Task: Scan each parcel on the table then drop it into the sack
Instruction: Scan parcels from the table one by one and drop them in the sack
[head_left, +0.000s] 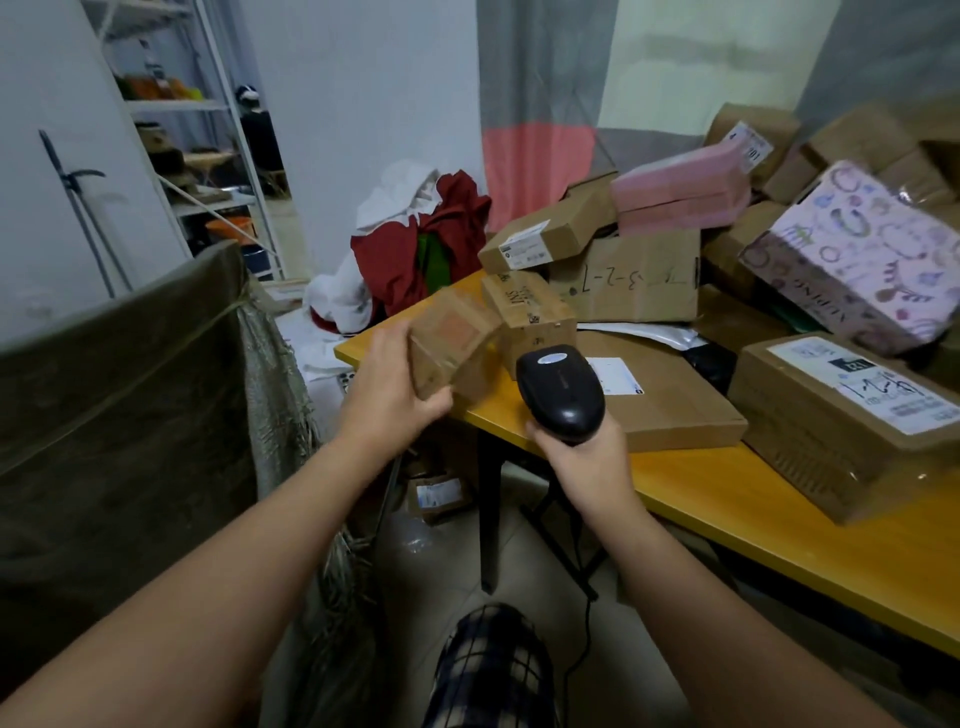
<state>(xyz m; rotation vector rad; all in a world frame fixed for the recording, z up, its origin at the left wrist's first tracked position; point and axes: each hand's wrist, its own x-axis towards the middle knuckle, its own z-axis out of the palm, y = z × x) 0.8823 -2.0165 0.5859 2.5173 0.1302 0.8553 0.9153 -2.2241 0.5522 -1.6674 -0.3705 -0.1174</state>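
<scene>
Cable: the scanner's dark cable (587, 629) hangs down to the floor beside the person's knee; a wide swing of the arm could snag it on the table leg.
Right hand: the right hand (584, 460) has its fingers wrapped round the handle of the black scanner (561, 389), whose head tips forward and left toward the held parcel.
Left hand: the left hand (387, 379) grasps the small brown parcel (454, 343), thumb under its near edge, fingers hidden behind it.
Task thing: the parcel is lifted, tilted, over the table's left corner, just beside the scanner head and blurred.
Step, as I judge it: scanning, with the drop not yet done.
Scan risk: the face toward the camera shows only a faded reddish patch; if the barcode sits on a side turned away from the scanner, the read fails.
Grip risk: one hand holds it low, so a slip would send it to the floor between table and sack.
Sack: the olive sack (119, 395) stands left of the hand; its mouth is not plain, so a careless drop may catch the rim.
Table: the yellow table (789, 525) carries many parcels.
Pile risk: the patterned box (852, 249) leans on the stack (634, 280) and could slide if nudged.
</scene>
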